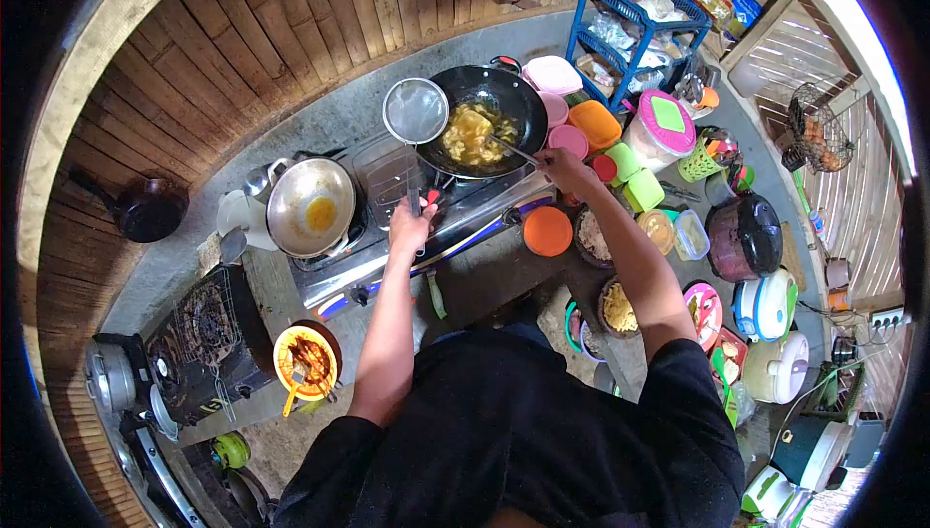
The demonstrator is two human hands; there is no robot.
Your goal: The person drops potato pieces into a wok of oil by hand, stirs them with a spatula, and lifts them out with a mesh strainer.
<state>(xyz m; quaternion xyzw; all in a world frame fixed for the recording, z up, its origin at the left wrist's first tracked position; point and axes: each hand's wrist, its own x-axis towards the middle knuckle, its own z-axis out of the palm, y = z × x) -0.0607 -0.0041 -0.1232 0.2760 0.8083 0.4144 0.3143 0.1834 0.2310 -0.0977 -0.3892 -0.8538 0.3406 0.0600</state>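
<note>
My left hand (409,228) is closed round the handle of a round mesh strainer (416,110), whose basket is held beside the left rim of a black wok (524,102). Yellow food pieces (471,137) lie in liquid in the wok. With my right hand (567,169) I grip a metal utensil (515,149) that reaches into the wok, its far end among the food. The wok sits on the right side of a gas stove (334,281). On the left side stands a light metal pan (284,210) with some yellow liquid at its bottom.
Orange bowl (330,364) with red sauce and a brush, beside a charcoal grill (208,344) at left. Colored containers (594,125), a dark pot (746,237) and a rice cooker (777,367) at right. Blue rack (635,68) behind. A knife (437,295) near the counter's front.
</note>
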